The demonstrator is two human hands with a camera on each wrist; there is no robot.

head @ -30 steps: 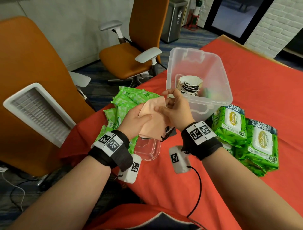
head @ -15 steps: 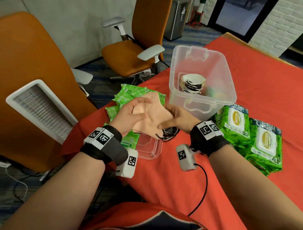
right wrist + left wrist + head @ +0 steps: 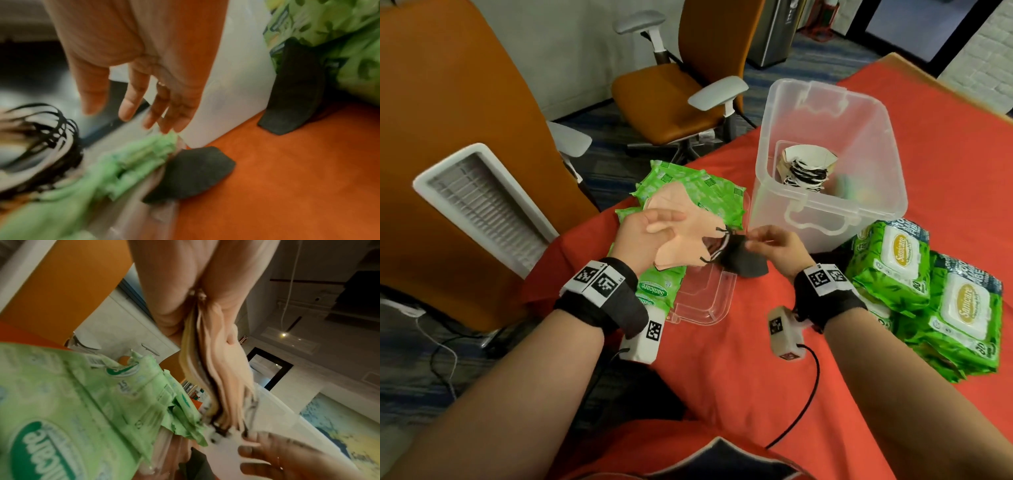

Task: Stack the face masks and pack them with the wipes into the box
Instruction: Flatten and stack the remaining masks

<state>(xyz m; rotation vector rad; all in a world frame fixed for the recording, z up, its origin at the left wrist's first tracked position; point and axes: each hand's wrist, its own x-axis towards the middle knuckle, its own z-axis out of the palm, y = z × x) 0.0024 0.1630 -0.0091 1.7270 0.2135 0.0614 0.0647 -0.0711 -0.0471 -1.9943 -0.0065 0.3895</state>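
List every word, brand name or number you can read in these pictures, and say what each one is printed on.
"Sanicare": oval label on the lid of the large wipes packs right of the box.
"80": lower corner of those same packs.
"Sanicare", upside down: small wipes pack under the left hand.
"15": that small pack, also in the left wrist view.
Wristband squares: coded patterns, no words.
Remaining small print: too blurred to read.

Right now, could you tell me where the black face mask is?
In the head view the black face mask lies at centre on the red tablecloth, at the right hand, just in front of the clear box.
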